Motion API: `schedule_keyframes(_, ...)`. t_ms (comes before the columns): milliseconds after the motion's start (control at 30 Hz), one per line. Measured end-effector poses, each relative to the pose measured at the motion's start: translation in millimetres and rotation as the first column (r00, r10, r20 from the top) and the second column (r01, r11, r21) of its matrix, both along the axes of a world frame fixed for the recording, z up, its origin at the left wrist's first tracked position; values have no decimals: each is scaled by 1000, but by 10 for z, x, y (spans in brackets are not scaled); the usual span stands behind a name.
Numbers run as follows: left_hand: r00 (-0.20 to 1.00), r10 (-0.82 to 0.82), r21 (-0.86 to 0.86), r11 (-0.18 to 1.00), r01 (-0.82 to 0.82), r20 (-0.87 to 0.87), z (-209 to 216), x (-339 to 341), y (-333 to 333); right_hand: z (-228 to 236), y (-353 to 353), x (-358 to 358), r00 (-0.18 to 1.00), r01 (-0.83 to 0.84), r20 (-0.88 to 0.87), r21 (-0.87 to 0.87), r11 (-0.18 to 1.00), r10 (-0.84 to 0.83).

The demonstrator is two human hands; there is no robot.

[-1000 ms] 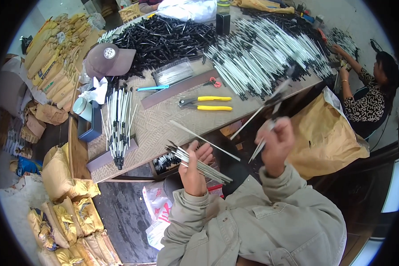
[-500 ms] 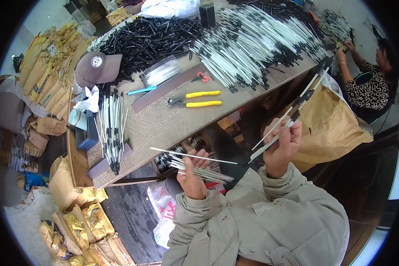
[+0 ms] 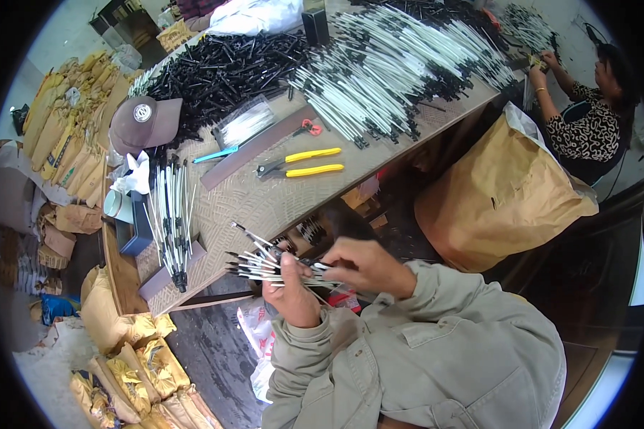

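My left hand (image 3: 293, 294) is closed round a bundle of thin white rods with black tips (image 3: 249, 266), thumb on top, below the table's front edge. One rod with a dark end slants up out of the bundle towards the table. Right beside it, my right hand (image 3: 371, 267) has curled fingers at the bundle's right end; they are slightly blurred, and what they grip is hidden. On the table, yellow-handled cutters (image 3: 311, 163) lie beyond my hands. A separate bunch of white rods with black fittings (image 3: 172, 222) rests near the table's left corner.
White rods (image 3: 379, 71) and black parts (image 3: 222, 71) are heaped across the table (image 3: 243, 196). A cap (image 3: 144, 123), a metal strip (image 3: 254, 149) and a blue cutter (image 3: 216, 154) lie there too. A large paper sack (image 3: 508, 193) stands right, near a co-worker (image 3: 587, 121).
My right hand has come down and left from beside the paper sack to the bundle, and the long rods it held upright no longer show there. The left hand has shifted slightly left.
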State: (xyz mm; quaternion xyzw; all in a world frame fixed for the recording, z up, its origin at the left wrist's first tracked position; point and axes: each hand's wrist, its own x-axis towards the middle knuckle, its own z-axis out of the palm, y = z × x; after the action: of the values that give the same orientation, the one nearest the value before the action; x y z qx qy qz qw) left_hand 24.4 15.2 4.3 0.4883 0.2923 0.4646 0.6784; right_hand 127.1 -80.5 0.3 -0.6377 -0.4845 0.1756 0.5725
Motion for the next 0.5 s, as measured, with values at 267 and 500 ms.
schedule_keyframes(267, 972, -177, -175, 963, 203, 151, 109, -132, 86, -20, 277, 1675, 456, 708, 681, 113, 697, -573)
schedule_keyframes(500, 979, 82, -231, 972, -37, 188, 115, -166, 83, -105, 800, 2232, 396, 701, 882, -111, 704, -256)
